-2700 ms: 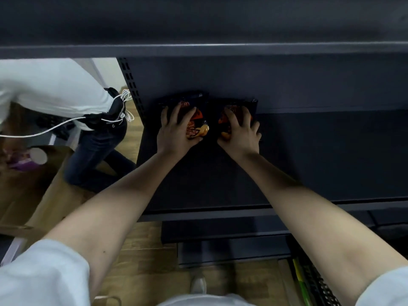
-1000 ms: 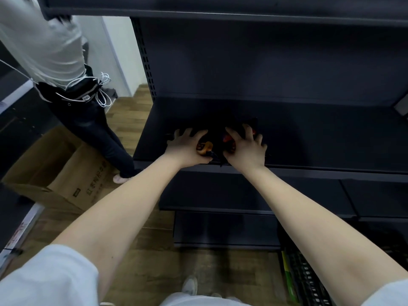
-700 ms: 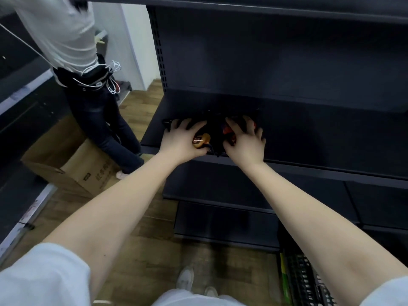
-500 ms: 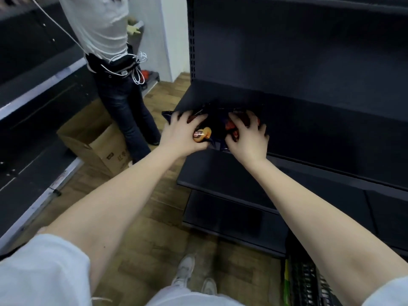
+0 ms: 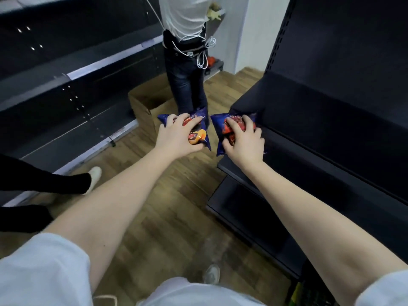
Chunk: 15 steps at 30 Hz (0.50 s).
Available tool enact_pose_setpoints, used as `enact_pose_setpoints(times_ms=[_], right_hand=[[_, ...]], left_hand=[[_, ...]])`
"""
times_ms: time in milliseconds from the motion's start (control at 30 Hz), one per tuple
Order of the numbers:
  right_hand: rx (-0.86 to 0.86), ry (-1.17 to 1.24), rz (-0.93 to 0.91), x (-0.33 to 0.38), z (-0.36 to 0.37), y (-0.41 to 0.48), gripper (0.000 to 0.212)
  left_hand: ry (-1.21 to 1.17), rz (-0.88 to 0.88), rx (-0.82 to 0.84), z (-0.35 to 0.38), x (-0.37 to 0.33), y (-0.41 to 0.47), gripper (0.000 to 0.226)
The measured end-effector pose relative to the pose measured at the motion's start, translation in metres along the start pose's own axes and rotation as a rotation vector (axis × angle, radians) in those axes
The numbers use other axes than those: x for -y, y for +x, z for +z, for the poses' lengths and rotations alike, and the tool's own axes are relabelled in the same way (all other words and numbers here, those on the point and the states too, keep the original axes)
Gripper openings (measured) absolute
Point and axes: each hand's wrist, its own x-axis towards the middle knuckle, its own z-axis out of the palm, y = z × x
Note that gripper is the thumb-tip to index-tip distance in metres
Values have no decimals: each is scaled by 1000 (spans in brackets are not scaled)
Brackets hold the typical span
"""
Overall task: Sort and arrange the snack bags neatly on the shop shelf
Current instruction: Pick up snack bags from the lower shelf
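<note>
My left hand (image 5: pixel 176 135) grips a dark blue snack bag (image 5: pixel 199 134) with red and orange print, held out over the wooden floor, left of the shelf unit. My right hand (image 5: pixel 242 140) grips a second blue snack bag (image 5: pixel 220 127) of the same kind, at the left end of the dark shelf (image 5: pixel 320 120). The two bags are side by side with a narrow gap between them. My fingers cover much of each bag's front.
A person in a white top and jeans (image 5: pixel 187 69) stands just beyond the bags, beside an open cardboard box (image 5: pixel 148 102). Another person's dark leg and white shoe (image 5: pixel 92 175) reach in from the left. Dark shelving (image 5: pixel 66 74) lines the left side; lower shelves (image 5: pixel 254 208) lie under my right arm.
Both hands have lifted the two bags off the shelf and carried them left, past the shelf's end. My view has turned left toward the aisle and the box.
</note>
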Motion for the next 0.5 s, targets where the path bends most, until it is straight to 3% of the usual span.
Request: enact_pose_setpoints(times_ms=[233, 500], right_hand=[[78, 23, -190, 102, 40, -26, 56], [209, 108, -473, 275, 89, -113, 55]], left_hand=[[23, -249, -6, -14, 98, -97, 79], [111, -574, -10, -53, 211, -274, 79]])
